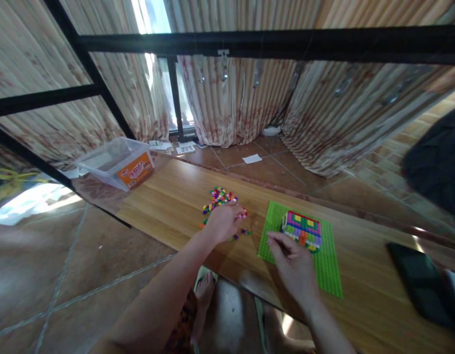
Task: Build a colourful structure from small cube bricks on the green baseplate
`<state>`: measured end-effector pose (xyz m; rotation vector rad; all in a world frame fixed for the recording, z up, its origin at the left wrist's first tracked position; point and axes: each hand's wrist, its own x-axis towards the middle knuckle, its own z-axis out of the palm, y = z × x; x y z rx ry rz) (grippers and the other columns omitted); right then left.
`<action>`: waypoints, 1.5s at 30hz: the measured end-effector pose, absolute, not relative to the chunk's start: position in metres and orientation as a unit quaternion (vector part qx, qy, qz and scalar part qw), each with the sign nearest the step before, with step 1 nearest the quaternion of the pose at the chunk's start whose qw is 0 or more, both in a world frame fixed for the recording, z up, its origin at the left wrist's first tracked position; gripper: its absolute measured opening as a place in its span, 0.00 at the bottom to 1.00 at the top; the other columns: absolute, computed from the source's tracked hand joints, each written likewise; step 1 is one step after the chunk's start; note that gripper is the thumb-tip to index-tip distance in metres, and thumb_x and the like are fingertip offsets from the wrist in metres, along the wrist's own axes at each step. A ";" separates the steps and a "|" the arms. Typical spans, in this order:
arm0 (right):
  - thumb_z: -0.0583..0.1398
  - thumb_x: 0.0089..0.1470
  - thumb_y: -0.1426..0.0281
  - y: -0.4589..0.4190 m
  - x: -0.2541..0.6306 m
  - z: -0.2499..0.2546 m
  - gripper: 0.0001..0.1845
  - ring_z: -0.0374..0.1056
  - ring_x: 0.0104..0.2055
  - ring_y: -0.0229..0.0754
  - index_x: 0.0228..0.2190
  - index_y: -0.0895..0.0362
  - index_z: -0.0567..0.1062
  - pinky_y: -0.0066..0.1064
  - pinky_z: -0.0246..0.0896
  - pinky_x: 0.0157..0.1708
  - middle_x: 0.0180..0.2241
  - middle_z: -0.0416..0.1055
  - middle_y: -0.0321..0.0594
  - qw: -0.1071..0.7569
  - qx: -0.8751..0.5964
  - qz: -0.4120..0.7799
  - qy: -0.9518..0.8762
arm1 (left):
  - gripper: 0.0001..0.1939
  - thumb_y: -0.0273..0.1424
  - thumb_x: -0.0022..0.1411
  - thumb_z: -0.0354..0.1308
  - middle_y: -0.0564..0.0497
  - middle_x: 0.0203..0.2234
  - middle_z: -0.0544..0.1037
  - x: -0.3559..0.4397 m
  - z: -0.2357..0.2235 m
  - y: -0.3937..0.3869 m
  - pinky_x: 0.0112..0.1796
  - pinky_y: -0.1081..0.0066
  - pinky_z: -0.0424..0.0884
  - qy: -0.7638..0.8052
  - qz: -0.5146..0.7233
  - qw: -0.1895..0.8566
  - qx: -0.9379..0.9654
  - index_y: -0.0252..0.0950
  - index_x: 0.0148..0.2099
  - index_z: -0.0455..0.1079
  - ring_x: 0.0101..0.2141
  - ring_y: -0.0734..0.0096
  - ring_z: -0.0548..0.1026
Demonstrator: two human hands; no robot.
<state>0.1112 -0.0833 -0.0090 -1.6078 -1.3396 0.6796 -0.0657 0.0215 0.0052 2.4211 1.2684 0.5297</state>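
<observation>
My left hand (224, 221) reaches into a loose pile of small colourful building bricks (220, 195) on the wooden table. Its fingers are bent together at the pile's right side, close to some pink and red bricks; whether one is between the fingertips is hidden. My right hand (292, 258) hovers over the left part of a green baseplate (328, 268), thumb and fingers pinched; anything in them is too small to make out. Just beyond it, a multicoloured block of joined bricks (301, 229) stands on the baseplate. A few single bricks (243, 231) lie between pile and baseplate.
A clear plastic box (118, 162) with an orange label stands at the table's left end. Toward the right end lies a dark flat device (415, 275). Behind the wooden table (168, 196) are a black metal frame (249, 44), curtains, and papers on the tiled floor.
</observation>
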 end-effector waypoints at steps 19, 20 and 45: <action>0.63 0.49 0.58 -0.086 0.180 0.000 0.15 0.70 0.31 0.42 0.32 0.57 0.78 0.35 0.65 0.33 0.29 0.75 0.40 0.570 -0.702 0.145 -0.402 | 0.10 0.27 0.64 0.49 0.45 0.37 0.74 -0.045 -0.007 0.027 0.42 0.67 0.68 0.500 0.123 0.056 0.856 0.34 0.37 0.72 0.40 0.64 0.72; 0.63 0.49 0.58 -0.087 0.181 -0.001 0.14 0.70 0.33 0.42 0.31 0.56 0.79 0.35 0.65 0.35 0.31 0.75 0.40 0.559 -0.703 0.134 -0.418 | 0.10 0.26 0.64 0.49 0.45 0.37 0.74 -0.044 -0.006 0.026 0.42 0.67 0.68 0.497 0.123 0.057 0.857 0.34 0.37 0.72 0.40 0.64 0.72; 0.63 0.49 0.57 -0.062 0.169 -0.019 0.11 0.65 0.47 0.47 0.26 0.50 0.80 0.45 0.53 0.52 0.41 0.72 0.40 0.445 -0.689 0.016 -0.572 | 0.09 0.27 0.63 0.48 0.43 0.35 0.76 -0.035 0.001 0.013 0.38 0.64 0.71 0.480 0.101 0.108 0.865 0.34 0.38 0.70 0.38 0.59 0.75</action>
